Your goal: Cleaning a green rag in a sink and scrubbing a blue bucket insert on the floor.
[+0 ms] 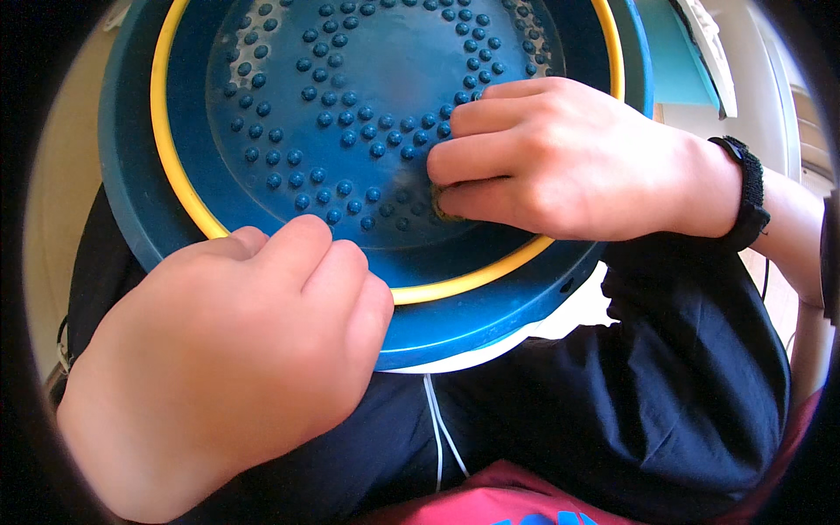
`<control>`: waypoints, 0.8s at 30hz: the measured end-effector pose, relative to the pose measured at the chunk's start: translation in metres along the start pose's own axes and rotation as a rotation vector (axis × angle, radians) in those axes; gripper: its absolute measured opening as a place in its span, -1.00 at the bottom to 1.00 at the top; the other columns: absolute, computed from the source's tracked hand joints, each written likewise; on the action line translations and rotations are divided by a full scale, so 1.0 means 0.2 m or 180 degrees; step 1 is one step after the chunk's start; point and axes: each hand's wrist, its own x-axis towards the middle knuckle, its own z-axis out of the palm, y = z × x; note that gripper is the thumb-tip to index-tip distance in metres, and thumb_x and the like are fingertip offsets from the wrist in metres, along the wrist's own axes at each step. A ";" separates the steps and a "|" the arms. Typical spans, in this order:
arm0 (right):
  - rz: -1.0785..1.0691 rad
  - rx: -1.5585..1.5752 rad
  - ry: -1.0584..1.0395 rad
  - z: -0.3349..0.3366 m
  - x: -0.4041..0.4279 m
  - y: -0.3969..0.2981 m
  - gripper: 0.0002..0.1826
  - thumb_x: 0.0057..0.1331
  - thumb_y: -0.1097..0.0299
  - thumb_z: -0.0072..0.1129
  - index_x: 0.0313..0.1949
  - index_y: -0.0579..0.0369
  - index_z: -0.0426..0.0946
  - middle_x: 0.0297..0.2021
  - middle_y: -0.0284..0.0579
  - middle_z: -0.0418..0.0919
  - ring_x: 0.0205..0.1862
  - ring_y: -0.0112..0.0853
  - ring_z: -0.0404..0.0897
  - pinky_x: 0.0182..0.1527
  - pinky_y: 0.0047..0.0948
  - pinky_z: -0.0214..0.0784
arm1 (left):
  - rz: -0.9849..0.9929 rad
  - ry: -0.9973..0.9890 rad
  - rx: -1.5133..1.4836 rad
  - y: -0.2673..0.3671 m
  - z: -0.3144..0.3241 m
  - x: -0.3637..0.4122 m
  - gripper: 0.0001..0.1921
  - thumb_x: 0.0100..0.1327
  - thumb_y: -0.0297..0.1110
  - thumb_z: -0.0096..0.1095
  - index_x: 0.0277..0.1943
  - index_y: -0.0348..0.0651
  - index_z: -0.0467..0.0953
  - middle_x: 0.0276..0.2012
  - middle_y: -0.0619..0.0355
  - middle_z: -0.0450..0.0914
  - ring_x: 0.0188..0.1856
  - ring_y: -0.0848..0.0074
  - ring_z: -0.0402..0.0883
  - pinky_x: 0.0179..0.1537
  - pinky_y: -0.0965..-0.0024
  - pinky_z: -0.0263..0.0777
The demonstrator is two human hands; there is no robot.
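A round blue plastic disc [400, 65] with raised bumps and a yellow ring [472, 281] lies across the person's lap. Closed over its near left rim is my left hand [230, 341], knuckles up, fingertips hidden. My right hand [545, 157] presses down on the bumpy surface at the right, fingers curled. Under its fingers the edge of a small greenish scouring pad [446, 205] shows; most of it is hidden. Whitish residue or wet-looking film covers some bumps at the upper left and upper right.
Below the disc's near edge is a white rounded surface [446, 366]. Dark trousers [656, 394] with white drawstrings [434, 420] surround it. At the upper right stand a light-blue panel [682, 59] and a white object [755, 79]. A black band [748, 190] circles the right wrist.
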 end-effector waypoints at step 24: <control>0.2469 0.2964 -0.1936 -0.51 0.23 0.11 -0.78 0.39 0.41 0.11 -0.24 0.35 0.64 -0.45 0.13 0.66 -0.34 -0.05 0.68 -0.19 -0.25 0.56 | 0.0001 -0.0230 -0.0133 -0.04 -0.05 0.01 -0.79 0.07 -0.32 0.21 -0.24 -0.20 0.55 -0.36 0.17 0.48 -0.28 0.39 0.56 -0.42 0.38 0.51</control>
